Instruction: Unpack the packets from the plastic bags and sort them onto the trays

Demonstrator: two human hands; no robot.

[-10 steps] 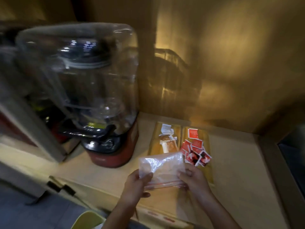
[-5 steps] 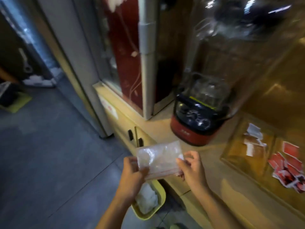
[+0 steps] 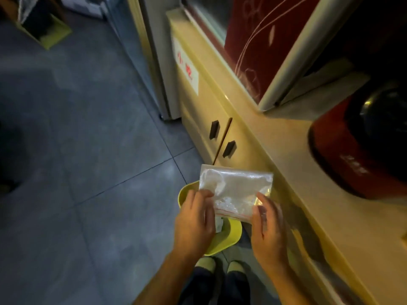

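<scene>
We hold a clear plastic bag (image 3: 236, 190) low in the middle of the frame, with its red-lined seal edge toward us. Our left hand (image 3: 193, 219) pinches the bag's lower left corner, fingers curled onto the film. Our right hand (image 3: 267, 230) pinches the lower right corner. The bag is stretched flat between the two hands, and we cannot tell whether anything lies inside it.

Directly below the bag, partly hidden by the left hand, a yellow bin (image 3: 232, 237) stands on the grey tiled floor (image 3: 88, 150) with something pale in it. Our shoes (image 3: 204, 264) show just under the bin at the bottom of the frame.

A cream counter (image 3: 308, 194) runs along the right side, and the bag's right edge is just beside its front. A red appliance (image 3: 343, 155) sits on the counter at the right edge of the frame. Under the counter top, the cabinet doors bear dark handles (image 3: 214, 129), and a white label (image 3: 187, 69) with red characters sits further up. A yellow tub (image 3: 52, 38) stands in the upper left corner.
</scene>
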